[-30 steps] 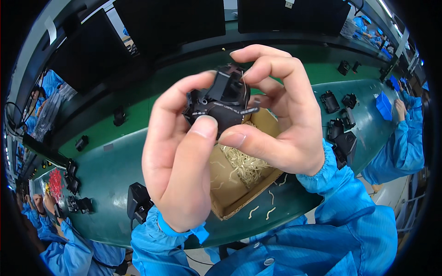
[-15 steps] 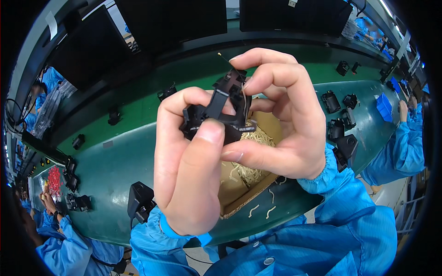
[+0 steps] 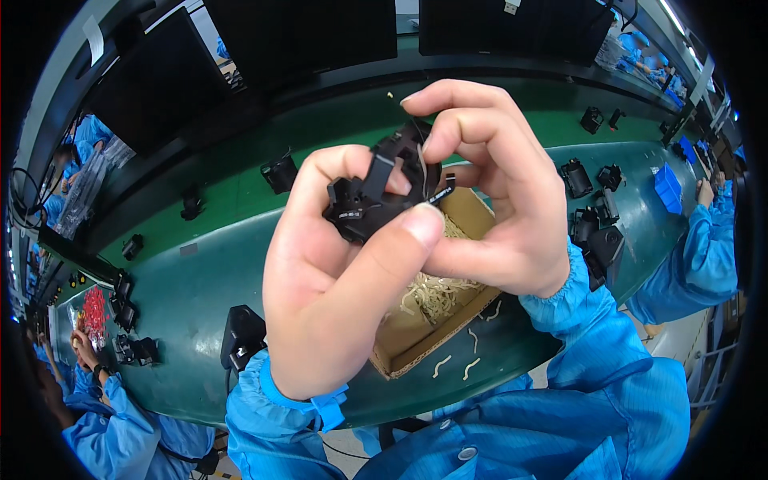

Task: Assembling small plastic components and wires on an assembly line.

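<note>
1. From the head view, I see the left hand [image 3: 328, 280] clamped on a black plastic housing [image 3: 370, 210], its thumb laid across the lower side; a fingertip shows through the frame's opening, but the rest of that grip is hidden behind the part.
2. The right hand [image 3: 512, 208] is up against the housing's right side, index and middle fingers curled at its top. Its thumb tip is covered by the left thumb, so I can't tell whether it grips or merely touches.
3. A thin dark wire [image 3: 416, 120] rises between the right fingertips and the housing, a tiny gold-coloured end above; its lower run is lost to me.
4. The housing is held in the air above the green bench [image 3: 184, 296], partly in front of a cardboard box [image 3: 400, 362]. Pale curled strips [image 3: 440, 298] lie inside; the wrists and hands block much of the box.
5. Near the left cuff stands a wedge-shaped black casing [image 3: 242, 332], its lower part behind the sleeve.
6. The black monitors [image 3: 304, 40] are cut off above, and a co-worker's hand [image 3: 84, 350] at far left, near red pieces [image 3: 94, 316], is too small to read.
</note>
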The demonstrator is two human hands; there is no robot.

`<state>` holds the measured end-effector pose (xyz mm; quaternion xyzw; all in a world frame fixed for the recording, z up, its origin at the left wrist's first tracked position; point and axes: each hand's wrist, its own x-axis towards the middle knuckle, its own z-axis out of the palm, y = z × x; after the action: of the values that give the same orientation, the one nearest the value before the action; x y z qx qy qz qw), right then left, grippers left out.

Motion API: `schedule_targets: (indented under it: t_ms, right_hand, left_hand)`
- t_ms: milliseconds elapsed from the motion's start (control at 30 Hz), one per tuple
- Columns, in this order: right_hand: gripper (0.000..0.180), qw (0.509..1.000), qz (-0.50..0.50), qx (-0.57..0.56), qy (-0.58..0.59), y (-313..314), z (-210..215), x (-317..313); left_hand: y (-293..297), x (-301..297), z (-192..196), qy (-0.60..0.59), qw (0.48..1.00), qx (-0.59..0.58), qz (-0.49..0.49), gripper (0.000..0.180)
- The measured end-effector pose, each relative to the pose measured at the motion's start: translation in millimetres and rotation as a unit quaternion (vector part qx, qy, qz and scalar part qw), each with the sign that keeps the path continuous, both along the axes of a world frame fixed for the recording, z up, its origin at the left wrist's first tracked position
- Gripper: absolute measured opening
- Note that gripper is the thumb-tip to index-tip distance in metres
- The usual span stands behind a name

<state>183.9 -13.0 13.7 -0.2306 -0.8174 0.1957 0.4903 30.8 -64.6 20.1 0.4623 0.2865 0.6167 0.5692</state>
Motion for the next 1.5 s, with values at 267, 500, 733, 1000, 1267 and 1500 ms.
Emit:
schedule_targets:
  t_ms: [267, 500, 733, 1000, 1267, 1500]
  right_hand:
    - [0.054, 0.999, 0.010, -0.022, 0.038, 9, 2, 6]
    - [0.050, 0.998, -0.049, 0.029, -0.029, 9, 3, 4]
    - [0.041, 0.992, -0.121, 0.004, -0.033, 49, -12, 7]
    - [0.045, 0.949, -0.263, -0.088, -0.148, 129, -58, 42]
    - [0.056, 0.975, -0.033, -0.080, -0.203, 91, -20, 42]
    - [0.046, 0.931, 0.096, -0.025, -0.351, 68, -39, 15]
  left_hand:
    - [14, -19, 4, 0.081, 0.993, 0.087, 0.006, 0.043]
    - [25, -23, -7, 0.129, 0.985, 0.114, 0.026, 0.033]
    - [85, -55, -32, 0.227, 0.950, 0.169, 0.130, 0.028]
    - [166, -179, -158, 0.607, 0.678, 0.072, 0.407, 0.046]
    - [136, -117, -78, 0.455, 0.794, 0.172, 0.364, 0.029]
    - [86, -59, -35, 0.380, 0.826, 0.300, 0.290, 0.030]
